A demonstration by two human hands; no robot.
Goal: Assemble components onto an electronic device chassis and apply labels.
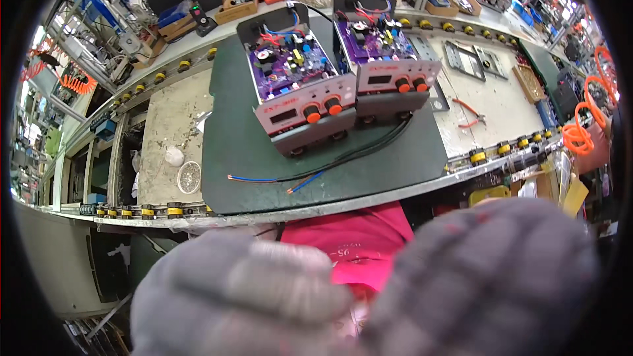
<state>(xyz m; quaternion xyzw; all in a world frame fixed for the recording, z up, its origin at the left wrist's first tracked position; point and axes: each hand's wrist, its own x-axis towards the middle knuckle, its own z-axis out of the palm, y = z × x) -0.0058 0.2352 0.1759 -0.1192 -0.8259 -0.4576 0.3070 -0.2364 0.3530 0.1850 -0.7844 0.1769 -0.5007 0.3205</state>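
Observation:
My left hand [237, 293] and my right hand [488, 273], both in grey gloves, are raised close in front of me at the lower edge. Both are blurred, so their fingers and anything in them cannot be made out. Beyond them, on a dark green board [231, 145], two box-shaped electrical units stand side by side with their covers off. The left unit [290, 59] and the right unit [382, 39] show purple circuit boards, and their front panels carry orange knobs. Black cables [343, 158] with bare-ended blue and brown wires lie in front of them. Neither hand touches the units.
Yellow-and-black rollers [175, 211] line the bench edges. Right of the board lie orange-handled pliers [469, 113] and metal frames [465, 59]. A small white dish [189, 177] sits on the left. An orange coiled hose [580, 135] hangs at the right. Pink cloth [356, 237] shows below the bench.

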